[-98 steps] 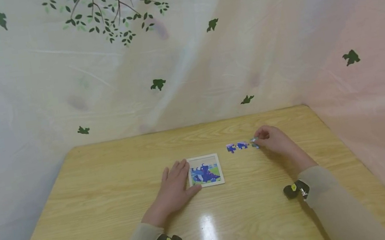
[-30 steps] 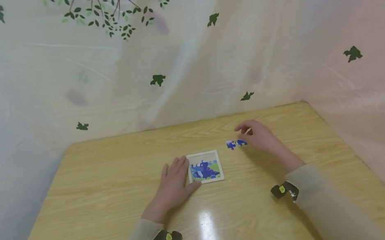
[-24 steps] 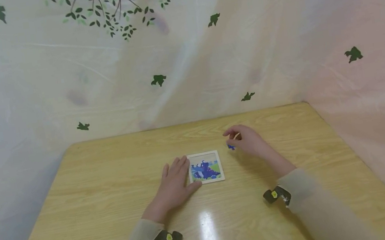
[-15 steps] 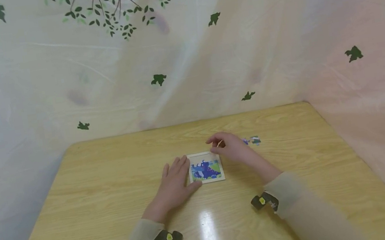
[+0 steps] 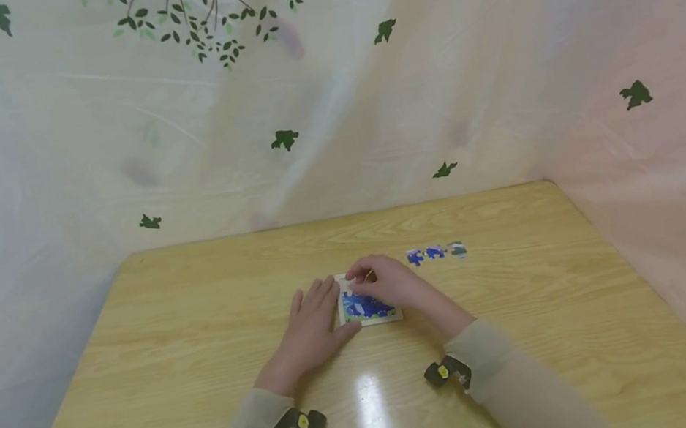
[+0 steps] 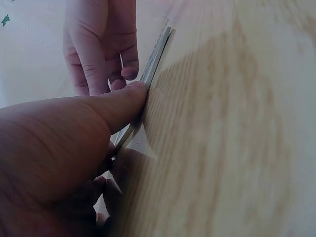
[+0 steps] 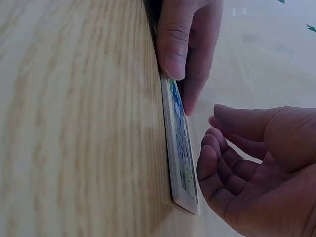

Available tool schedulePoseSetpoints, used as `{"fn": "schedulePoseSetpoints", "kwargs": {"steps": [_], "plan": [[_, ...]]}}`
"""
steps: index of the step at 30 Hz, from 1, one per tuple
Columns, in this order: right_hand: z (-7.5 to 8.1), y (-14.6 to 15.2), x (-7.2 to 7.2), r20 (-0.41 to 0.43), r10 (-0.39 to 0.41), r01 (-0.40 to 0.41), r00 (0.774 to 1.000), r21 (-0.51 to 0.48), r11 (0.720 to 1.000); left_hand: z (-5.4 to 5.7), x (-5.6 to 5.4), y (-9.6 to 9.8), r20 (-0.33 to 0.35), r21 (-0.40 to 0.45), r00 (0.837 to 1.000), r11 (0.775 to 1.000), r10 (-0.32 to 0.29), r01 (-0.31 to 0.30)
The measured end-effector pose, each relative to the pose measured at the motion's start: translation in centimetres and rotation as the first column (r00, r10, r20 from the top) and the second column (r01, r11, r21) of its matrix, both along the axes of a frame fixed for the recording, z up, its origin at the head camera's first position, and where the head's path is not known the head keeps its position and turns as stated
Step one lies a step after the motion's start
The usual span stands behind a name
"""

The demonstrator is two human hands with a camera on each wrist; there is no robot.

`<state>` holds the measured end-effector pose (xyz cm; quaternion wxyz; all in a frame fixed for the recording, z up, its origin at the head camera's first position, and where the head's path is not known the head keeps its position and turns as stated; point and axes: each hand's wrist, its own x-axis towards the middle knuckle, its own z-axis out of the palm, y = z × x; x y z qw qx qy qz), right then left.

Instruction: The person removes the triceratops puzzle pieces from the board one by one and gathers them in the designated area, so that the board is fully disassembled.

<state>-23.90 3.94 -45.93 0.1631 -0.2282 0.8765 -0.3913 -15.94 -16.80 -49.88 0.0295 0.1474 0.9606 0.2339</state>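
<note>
A small puzzle board with a white frame [image 5: 384,321] lies mid-table, showing a blue dinosaur picture [image 5: 360,307]. My left hand [image 5: 307,332] rests with straight fingers along its left side. In the left wrist view, the left thumb [image 6: 121,101] touches the frame's near edge. My right hand [image 5: 388,285] hovers over the upper part of the board, covering its upper right. The right wrist view shows that hand's fingers [image 7: 210,163] loosely bent, apart from the thumb, nothing visible between them. Right of the board lie three puzzle pieces: two blue [image 5: 434,252], one grey-white [image 5: 458,249].
The wooden table [image 5: 195,295] extends around the board on every side. Behind it hangs a pale cloth [image 5: 207,153] printed with leaves and branches. Dark wrist cameras [image 5: 301,424] are strapped over both sleeves.
My right hand has let go of the grey-white puzzle piece at the row's right end, then moved left past the other pieces and over the board. The left hand stays in place.
</note>
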Motion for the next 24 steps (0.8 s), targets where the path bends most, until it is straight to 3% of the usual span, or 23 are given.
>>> {"fn": "schedulePoseSetpoints", "kwargs": {"steps": [10,24], "plan": [[-0.5,-0.3,-0.2,0.050,0.007,-0.009,0.999,0.041,0.999,-0.2,0.0,-0.1,-0.016,0.059,1.000,0.998,-0.012,0.013],[-0.5,-0.3,0.0,0.034,0.014,-0.016,0.999,0.065,0.998,0.7,0.1,0.3,0.027,-0.021,1.000,1.000,0.008,-0.008]]}}
